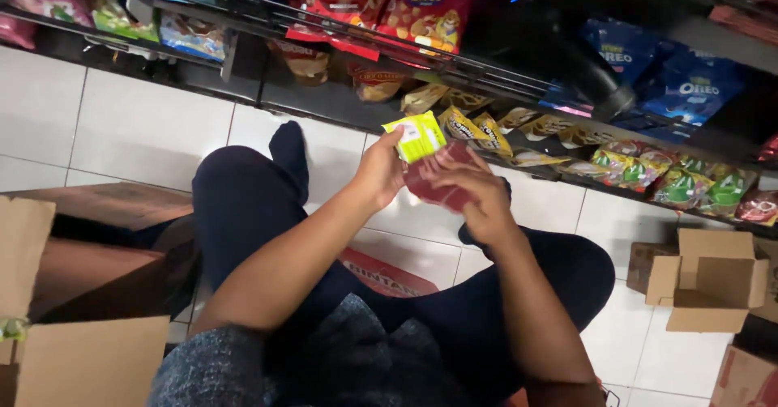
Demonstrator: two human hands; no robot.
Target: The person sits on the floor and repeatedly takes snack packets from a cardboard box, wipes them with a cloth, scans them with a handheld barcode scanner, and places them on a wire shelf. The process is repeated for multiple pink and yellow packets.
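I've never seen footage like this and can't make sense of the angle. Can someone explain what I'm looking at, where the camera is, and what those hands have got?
There is no machine here: the one picture comes from a camera worn on a person's head, looking down at their own arms and legs. The person sits low on a white tiled floor facing shop shelves filled with snack bags. The left hand holds a small yellow-green packet by its edge. The right hand holds a flat dark red packet just below it; the two packets look close or touching, I cannot tell which. Open cardboard boxes stand on the floor, one at the left and a smaller one at the right.
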